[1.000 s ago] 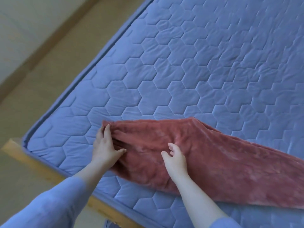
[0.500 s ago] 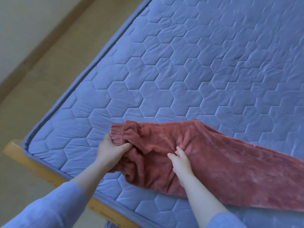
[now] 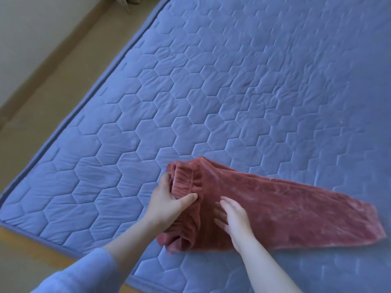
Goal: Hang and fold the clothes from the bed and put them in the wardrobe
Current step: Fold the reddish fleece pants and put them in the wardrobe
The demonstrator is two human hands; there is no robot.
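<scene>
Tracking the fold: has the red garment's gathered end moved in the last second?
Yes. The left hand has folded the gathered end rightward, away from the mattress's left edge.

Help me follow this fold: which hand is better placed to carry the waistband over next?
Left, probably. The left hand grips the gathered waistband of the red trousers, while the right hand lies flat on the fabric, well placed only to pin the crease.
</scene>
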